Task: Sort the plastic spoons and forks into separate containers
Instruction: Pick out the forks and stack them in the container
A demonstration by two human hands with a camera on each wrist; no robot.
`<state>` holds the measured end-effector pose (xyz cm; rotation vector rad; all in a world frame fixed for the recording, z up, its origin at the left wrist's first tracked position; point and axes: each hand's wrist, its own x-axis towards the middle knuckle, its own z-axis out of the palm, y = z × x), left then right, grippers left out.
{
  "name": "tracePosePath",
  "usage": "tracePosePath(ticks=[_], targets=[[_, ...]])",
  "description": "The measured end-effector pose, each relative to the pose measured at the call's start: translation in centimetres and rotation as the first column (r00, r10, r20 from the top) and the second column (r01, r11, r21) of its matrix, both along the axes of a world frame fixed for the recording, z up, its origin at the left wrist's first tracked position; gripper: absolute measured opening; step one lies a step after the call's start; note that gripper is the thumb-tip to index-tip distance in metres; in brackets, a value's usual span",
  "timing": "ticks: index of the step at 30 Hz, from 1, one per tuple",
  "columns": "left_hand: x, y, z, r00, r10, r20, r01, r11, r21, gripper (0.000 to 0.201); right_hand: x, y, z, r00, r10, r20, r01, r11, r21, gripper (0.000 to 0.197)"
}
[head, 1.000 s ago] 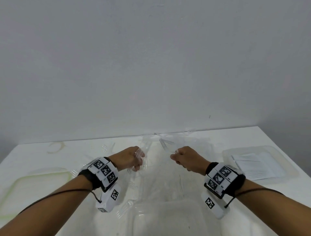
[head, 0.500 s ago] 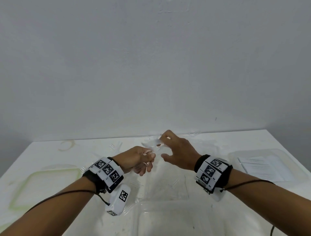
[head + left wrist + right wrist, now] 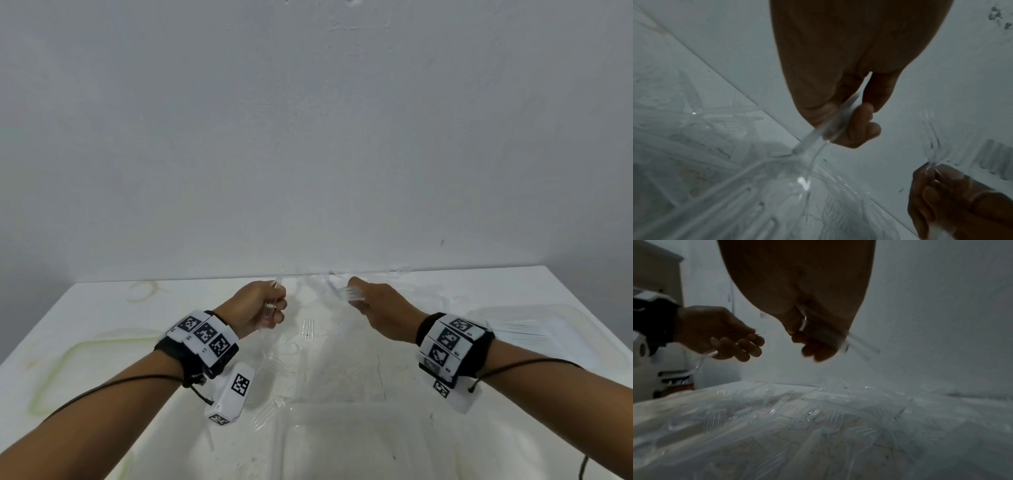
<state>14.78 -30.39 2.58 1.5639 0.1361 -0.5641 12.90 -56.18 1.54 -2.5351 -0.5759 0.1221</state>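
The left hand (image 3: pixel 262 306) is curled into a fist round the thin handles of clear plastic spoons (image 3: pixel 807 164); in the left wrist view a smooth rounded bowl hangs below the fingers (image 3: pixel 857 128). The right hand (image 3: pixel 375 301) is also closed, gripping a bundle of clear plastic forks (image 3: pixel 349 294) whose ridged tines stick out past the knuckles. Both hands are raised above the white surface (image 3: pixel 102 308), near each other but apart. Under and between them lies a loose heap of transparent cutlery (image 3: pixel 797 415), glossy and tangled, with one fork (image 3: pixel 308 330) lying flat among it. A shallow clear container (image 3: pixel 561 329) with rounded corners sits to the right with forks in it, a green-rimmed one (image 3: pixel 68 356) lies to the left, and a third clear tub (image 3: pixel 342 442) is nearest the person. A plain grey wall (image 3: pixel 308 137) rises behind
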Motion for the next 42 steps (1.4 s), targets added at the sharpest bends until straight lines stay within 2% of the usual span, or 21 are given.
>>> tracePosePath(ticks=[4, 7, 9, 10, 12, 14, 16, 18, 22, 25, 28, 30, 31, 33, 34, 37, 40, 42], targets=[[-0.1, -1.1, 0.2, 0.997, 0.060, -0.048, -0.066, 0.989, -0.132, 0.027, 0.4, 0.5, 0.1, 0.980, -0.129, -0.155, 0.161, 0.961, 0.223, 0.020], [-0.2, -2.3, 0.2, 0.988, 0.123, -0.093, -0.138, 0.976, -0.171, 0.026, 0.1, 1.6, 0.6, 0.983, -0.136, -0.124, 0.168, 0.940, 0.296, 0.026], [-0.2, -3.1, 0.3, 0.981, 0.154, -0.115, -0.172, 0.972, -0.162, 0.026, -0.5, 2.3, 0.9, 0.999, -0.048, 0.010, 0.044, 0.970, 0.241, 0.009], [-0.2, -3.6, 0.4, 0.982, 0.149, -0.117, -0.166, 0.975, -0.148, 0.026, -0.8, 2.6, 1.0, 0.995, 0.013, 0.098, -0.031, 0.983, 0.183, 0.012], [-0.4, -4.0, 0.6, 0.977, 0.135, -0.163, -0.160, 0.975, -0.151, 0.021, -1.3, 3.0, 0.7, 0.967, 0.125, 0.220, -0.140, 0.989, 0.054, 0.026], [-0.6, -3.8, 0.3, 0.971, 0.110, -0.213, -0.138, 0.983, -0.124, 0.006, -1.7, 3.4, 0.1, 0.933, 0.226, 0.280, -0.227, 0.973, -0.031, 0.041], [-0.8, -3.5, -0.1, 0.957, 0.060, -0.285, -0.110, 0.980, -0.163, 0.019, -2.1, 3.8, -0.5, 0.896, 0.303, 0.325, -0.292, 0.953, -0.084, 0.051], [-1.2, -3.5, 0.0, 0.942, 0.041, -0.333, -0.129, 0.960, -0.248, 0.026, -2.4, 4.0, -0.8, 0.874, 0.322, 0.365, -0.319, 0.945, -0.069, 0.047], [-2.3, -3.6, 0.0, 0.930, -0.072, -0.361, -0.072, 0.926, -0.370, 0.044, -2.6, 4.0, -1.3, 0.863, 0.311, 0.397, -0.335, 0.942, -0.009, 0.038], [-2.6, -3.2, -0.3, 0.943, -0.029, -0.332, -0.085, 0.942, -0.324, 0.030, -2.7, 4.3, -1.4, 0.856, 0.290, 0.429, -0.332, 0.943, 0.026, 0.026], [-2.4, -2.4, -0.3, 0.961, 0.001, -0.277, -0.063, 0.974, -0.215, 0.021, -2.6, 4.3, -0.4, 0.885, 0.181, 0.430, -0.285, 0.940, 0.190, 0.017], [-2.1, -1.4, -0.2, 0.974, 0.052, -0.222, -0.093, 0.980, -0.177, 0.024, -2.2, 3.9, 0.8, 0.927, 0.048, 0.372, -0.179, 0.928, 0.327, 0.010], [-1.9, -1.0, -0.2, 0.984, 0.077, -0.161, -0.096, 0.989, -0.113, 0.025, -1.9, 3.7, 1.3, 0.946, -0.015, 0.325, -0.109, 0.927, 0.360, 0.008], [-1.5, -0.4, 0.1, 0.994, 0.111, -0.024, -0.109, 0.992, 0.056, 0.027, -1.0, 3.1, 2.0, 0.983, -0.123, 0.139, 0.051, 0.899, 0.435, 0.013], [-1.4, -0.3, 0.2, 0.994, 0.097, 0.046, -0.102, 0.988, 0.112, 0.028, -0.7, 2.9, 2.2, 0.987, -0.164, 0.006, 0.139, 0.855, 0.500, 0.015], [-1.3, -1.5, 0.9, 0.991, 0.091, 0.097, -0.093, 0.995, 0.020, 0.027, 0.2, 3.0, 2.2, 0.924, -0.166, -0.344, 0.348, 0.734, 0.583, 0.021], [-1.1, -3.8, 1.7, 0.989, 0.144, 0.043, -0.138, 0.983, -0.121, 0.020, 0.5, 4.0, 1.8, 0.843, -0.081, -0.531, 0.454, 0.637, 0.624, 0.018], [-1.0, -5.4, 2.2, 0.985, 0.173, 0.015, -0.169, 0.973, -0.157, 0.017, 0.5, 4.9, 1.8, 0.786, -0.003, -0.618, 0.518, 0.548, 0.657, 0.016]])
